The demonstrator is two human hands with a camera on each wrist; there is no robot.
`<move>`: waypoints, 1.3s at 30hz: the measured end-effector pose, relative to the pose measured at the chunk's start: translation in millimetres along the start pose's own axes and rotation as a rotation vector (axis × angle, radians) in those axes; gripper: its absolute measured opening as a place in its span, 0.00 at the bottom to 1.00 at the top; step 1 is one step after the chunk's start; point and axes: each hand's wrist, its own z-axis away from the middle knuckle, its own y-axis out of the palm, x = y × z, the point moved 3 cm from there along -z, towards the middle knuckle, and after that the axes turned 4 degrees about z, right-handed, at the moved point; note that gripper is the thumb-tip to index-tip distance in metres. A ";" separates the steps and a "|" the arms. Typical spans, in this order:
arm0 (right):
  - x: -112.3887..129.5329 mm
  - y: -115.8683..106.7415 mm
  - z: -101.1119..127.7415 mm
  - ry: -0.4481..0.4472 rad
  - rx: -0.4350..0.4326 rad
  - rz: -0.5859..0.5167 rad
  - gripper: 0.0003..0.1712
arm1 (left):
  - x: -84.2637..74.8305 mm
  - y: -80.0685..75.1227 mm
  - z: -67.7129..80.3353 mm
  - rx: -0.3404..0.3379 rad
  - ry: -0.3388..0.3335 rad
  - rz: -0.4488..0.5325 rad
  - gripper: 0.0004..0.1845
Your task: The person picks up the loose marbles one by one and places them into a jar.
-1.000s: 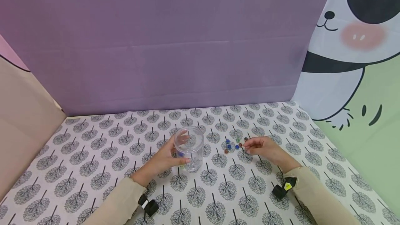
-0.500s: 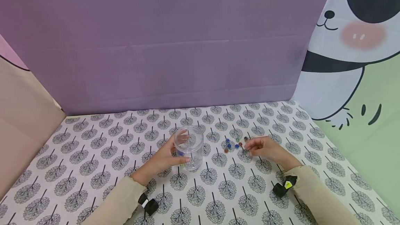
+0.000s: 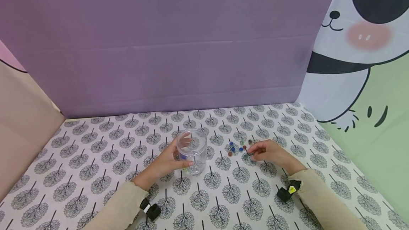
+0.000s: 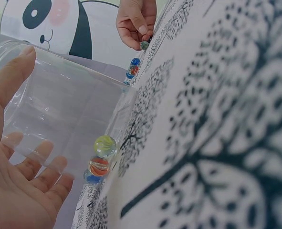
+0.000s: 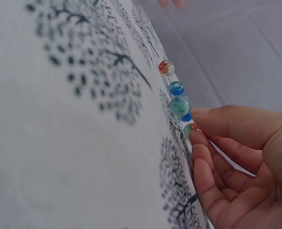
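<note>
Marbles (image 3: 238, 146) too small to count in head view; jar (image 4: 64, 109) rim cut off at left wrist view's edge.

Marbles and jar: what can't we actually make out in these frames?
- Loose marbles: too small in the head view to count; the right hand covers some.
- Right hand's grip: fingertips hide the marble they touch; pinched or only touched is unclear.
- Jar contents: three marbles show in the left wrist view; the left hand may hide more.
- Jar's mouth: cut off in the left wrist view.
</note>
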 end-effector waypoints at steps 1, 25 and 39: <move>0.5 0.4 -0.2 0.002 -0.002 0.000 0.16 | -0.2 -0.2 0.1 0.000 0.000 0.000 0.50; 10.7 9.7 -3.9 0.029 0.010 -0.012 0.15 | -1.0 0.3 0.6 -0.005 -0.009 -0.008 0.50; 17.1 13.4 -6.8 0.015 -0.016 0.052 0.12 | -3.1 1.2 1.3 -0.009 -0.014 -0.001 0.50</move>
